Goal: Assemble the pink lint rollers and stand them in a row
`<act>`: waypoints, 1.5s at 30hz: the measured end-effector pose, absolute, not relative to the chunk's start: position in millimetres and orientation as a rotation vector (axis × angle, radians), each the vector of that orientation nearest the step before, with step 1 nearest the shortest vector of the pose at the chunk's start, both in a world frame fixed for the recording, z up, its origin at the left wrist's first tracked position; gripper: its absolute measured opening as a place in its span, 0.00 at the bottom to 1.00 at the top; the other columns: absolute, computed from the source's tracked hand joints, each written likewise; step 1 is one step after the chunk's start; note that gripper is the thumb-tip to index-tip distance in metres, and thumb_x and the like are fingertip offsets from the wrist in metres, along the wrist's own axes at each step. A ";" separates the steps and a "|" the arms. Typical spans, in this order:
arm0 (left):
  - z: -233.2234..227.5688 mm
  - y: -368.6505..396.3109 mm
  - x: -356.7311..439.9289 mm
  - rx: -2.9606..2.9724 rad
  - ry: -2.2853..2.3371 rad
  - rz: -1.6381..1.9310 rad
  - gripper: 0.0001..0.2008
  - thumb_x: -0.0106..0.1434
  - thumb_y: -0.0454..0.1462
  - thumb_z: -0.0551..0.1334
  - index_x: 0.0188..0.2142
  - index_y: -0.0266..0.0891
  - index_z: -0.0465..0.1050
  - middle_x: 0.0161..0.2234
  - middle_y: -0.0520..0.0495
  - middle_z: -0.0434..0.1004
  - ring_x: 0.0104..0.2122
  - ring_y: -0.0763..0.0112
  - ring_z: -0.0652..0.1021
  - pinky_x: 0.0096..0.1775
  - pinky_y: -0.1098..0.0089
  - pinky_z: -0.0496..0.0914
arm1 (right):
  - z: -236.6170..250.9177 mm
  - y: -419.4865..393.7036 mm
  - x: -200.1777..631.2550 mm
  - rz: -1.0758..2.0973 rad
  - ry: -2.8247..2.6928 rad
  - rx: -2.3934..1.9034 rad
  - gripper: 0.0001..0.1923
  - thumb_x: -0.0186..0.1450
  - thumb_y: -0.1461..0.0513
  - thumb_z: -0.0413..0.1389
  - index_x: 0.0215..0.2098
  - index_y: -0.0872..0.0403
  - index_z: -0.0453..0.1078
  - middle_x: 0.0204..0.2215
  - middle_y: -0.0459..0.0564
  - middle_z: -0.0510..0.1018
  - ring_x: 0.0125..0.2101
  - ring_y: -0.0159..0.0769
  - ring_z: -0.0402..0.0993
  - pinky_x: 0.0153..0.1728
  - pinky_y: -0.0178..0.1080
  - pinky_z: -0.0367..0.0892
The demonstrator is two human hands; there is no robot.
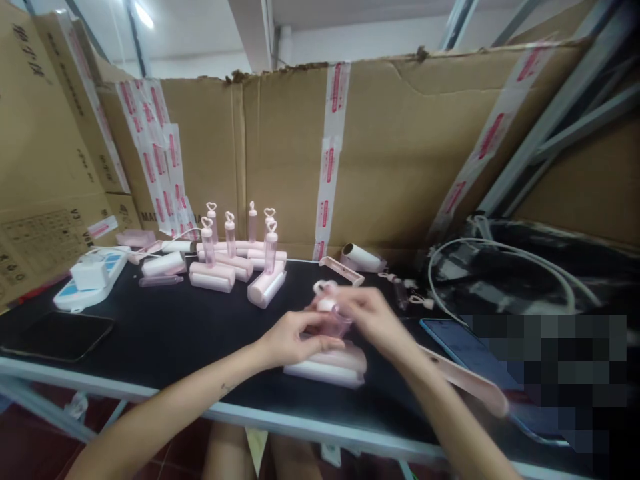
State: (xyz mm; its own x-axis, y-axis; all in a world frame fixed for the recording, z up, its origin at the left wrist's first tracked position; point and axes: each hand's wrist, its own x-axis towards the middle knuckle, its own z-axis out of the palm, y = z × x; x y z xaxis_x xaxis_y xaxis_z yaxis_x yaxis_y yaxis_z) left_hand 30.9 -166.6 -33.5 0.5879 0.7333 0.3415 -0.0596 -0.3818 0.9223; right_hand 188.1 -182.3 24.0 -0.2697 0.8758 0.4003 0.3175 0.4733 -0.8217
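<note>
we find both hands working together just below and right of the frame's centre. the left hand [293,339] pinches a translucent pink tube [337,327] between thumb and fingers. the right hand [369,319] is bent in from the right, its fingers at the pale heart-topped cap [326,288] above the tube; motion blur hides the fingertips, so we cannot tell whether they pinch it or only touch. directly below, a pink-and-white body [325,370] lies on the black desk [200,353]; we cannot tell whether the tube is joined to it.

left of centre, we note several upright tubes [208,248] with heart-shaped tops, standing on similar lying bodies [213,277]. at the left edge we record a dark phone [57,337] and, above it, a white power strip [103,280]. at lower right, a flat pink strip [470,385] lies beside a blue-edged phone [465,347], partly behind the right forearm. a taped cardboard panel [280,160] stands across the upper frame.
</note>
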 end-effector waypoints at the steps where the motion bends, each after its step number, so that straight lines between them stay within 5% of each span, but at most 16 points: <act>1: -34.0 -168.1 31.8 1.762 0.565 0.934 0.20 0.54 0.46 0.64 0.40 0.32 0.72 0.33 0.44 0.76 0.30 0.70 0.75 0.36 0.70 0.70 | 20.3 -180.2 189.6 0.798 -1.811 -1.014 0.24 0.60 0.46 0.51 0.30 0.55 0.78 0.25 0.50 0.80 0.26 0.39 0.76 0.29 0.38 0.70; 7: -31.0 -169.7 32.9 1.827 0.577 0.946 0.19 0.56 0.45 0.62 0.42 0.33 0.71 0.37 0.42 0.76 0.30 0.71 0.76 0.35 0.71 0.70 | 24.9 -186.5 195.8 0.568 -1.529 -0.937 0.18 0.63 0.50 0.51 0.35 0.52 0.76 0.36 0.49 0.81 0.43 0.40 0.74 0.51 0.42 0.62; 12: -31.4 -165.6 30.2 1.883 0.534 1.010 0.16 0.57 0.42 0.61 0.42 0.34 0.70 0.37 0.44 0.76 0.33 0.69 0.76 0.38 0.70 0.70 | 35.4 -201.9 189.4 0.597 -1.625 -1.002 0.15 0.60 0.51 0.55 0.35 0.52 0.76 0.36 0.51 0.81 0.39 0.42 0.76 0.42 0.41 0.70; 23: -33.6 -165.1 29.4 1.897 0.567 1.015 0.15 0.57 0.43 0.61 0.40 0.35 0.70 0.34 0.46 0.75 0.31 0.71 0.74 0.37 0.71 0.69 | 29.4 -199.5 180.2 0.695 -1.627 -0.956 0.15 0.62 0.52 0.54 0.40 0.53 0.74 0.41 0.51 0.79 0.39 0.41 0.77 0.42 0.43 0.72; 37: -30.7 -170.6 28.6 1.874 0.512 1.026 0.14 0.57 0.42 0.61 0.38 0.34 0.69 0.31 0.47 0.73 0.30 0.71 0.74 0.36 0.71 0.69 | 21.3 -207.7 183.8 0.250 -1.784 -1.000 0.15 0.64 0.56 0.50 0.40 0.53 0.76 0.41 0.50 0.79 0.44 0.43 0.74 0.49 0.44 0.67; 45: -34.9 -168.6 29.6 1.880 0.503 1.028 0.15 0.58 0.45 0.60 0.36 0.34 0.69 0.28 0.48 0.70 0.27 0.72 0.72 0.34 0.70 0.68 | 39.5 -208.3 171.6 0.502 -1.740 -0.997 0.15 0.60 0.53 0.55 0.28 0.57 0.73 0.27 0.50 0.79 0.26 0.35 0.74 0.27 0.36 0.72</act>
State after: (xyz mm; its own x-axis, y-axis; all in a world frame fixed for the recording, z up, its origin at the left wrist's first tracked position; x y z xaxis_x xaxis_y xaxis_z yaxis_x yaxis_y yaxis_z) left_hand 29.6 -168.6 -34.9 0.5700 0.6877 0.4496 -0.0672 -0.5064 0.8597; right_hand 171.6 -208.3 39.5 -0.1329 0.8130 0.5668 0.3859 0.5692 -0.7260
